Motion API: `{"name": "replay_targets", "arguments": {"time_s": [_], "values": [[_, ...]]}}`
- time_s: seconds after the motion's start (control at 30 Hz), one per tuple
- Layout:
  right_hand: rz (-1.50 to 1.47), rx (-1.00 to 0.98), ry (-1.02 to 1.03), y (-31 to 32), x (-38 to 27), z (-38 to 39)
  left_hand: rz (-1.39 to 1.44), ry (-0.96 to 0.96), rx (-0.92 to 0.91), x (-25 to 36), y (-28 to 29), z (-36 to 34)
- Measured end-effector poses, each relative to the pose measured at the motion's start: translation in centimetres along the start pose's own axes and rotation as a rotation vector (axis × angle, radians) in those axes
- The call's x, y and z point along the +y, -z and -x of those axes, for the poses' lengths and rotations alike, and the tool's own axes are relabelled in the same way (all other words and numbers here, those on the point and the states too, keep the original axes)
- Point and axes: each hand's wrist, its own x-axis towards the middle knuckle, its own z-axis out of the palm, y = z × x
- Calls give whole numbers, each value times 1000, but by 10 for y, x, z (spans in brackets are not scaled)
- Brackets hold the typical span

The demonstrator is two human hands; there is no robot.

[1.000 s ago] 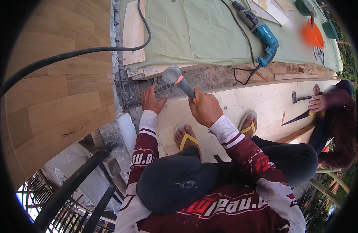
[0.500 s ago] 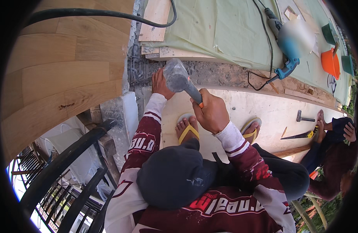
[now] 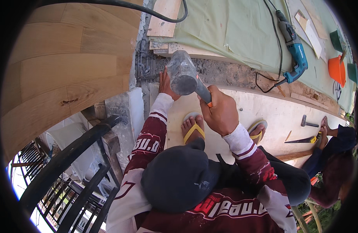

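Note:
My right hand [image 3: 218, 108] is closed round the handle of a mallet with an orange band and a large, scuffed grey head [image 3: 182, 72], raised over the edge of a pale board [image 3: 175, 128]. My left hand [image 3: 165, 85] rests just left of and behind that head, fingers reaching up with their tips at a rough grey concrete channel [image 3: 144, 66] where bent metal bars show. The mallet head hides much of this hand and whatever is directly under it. My feet in yellow flip-flops stand on the pale board.
Left are wood flooring [image 3: 70, 35] and black railing [image 3: 66, 159]. Beyond the channel, green sheeting [image 3: 225, 27] holds a corded drill [image 3: 295, 54], boards, an orange bucket [image 3: 336, 71] and green tubs. At right a co-worker [image 3: 330, 167] crouches near a hammer [image 3: 308, 124] and saw [image 3: 299, 141].
The view has shifted. The mallet head has tilted nearer the camera and now covers more of my left hand. The co-worker's hand has moved down beside the saw.

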Motion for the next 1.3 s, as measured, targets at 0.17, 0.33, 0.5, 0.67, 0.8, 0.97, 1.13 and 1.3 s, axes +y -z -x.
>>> {"name": "replay_targets", "arguments": {"time_s": [0.17,0.33,0.5,0.67,0.8,0.97,1.13,1.3], "values": [[392,-347,-491,-1,18,-23,-132,18,3,-1,8,-11],[170,-327,-74,-23,4,6,-102,4,-94,15,23,-8],[160,-217,60,-16,0,-3,-10,-15,120,4,21,16],[406,-415,-462,-3,29,-18,50,-31,213,-15,20,15],[88,-194,-64,-28,27,13,67,-21,248,-15,21,20],[380,-217,-298,-23,52,-8,167,12,302,-11,29,37],[189,-271,-243,-22,30,-3,192,61,424,-11,20,39],[256,-192,60,-30,13,11,123,-10,431,-13,11,53]]}}
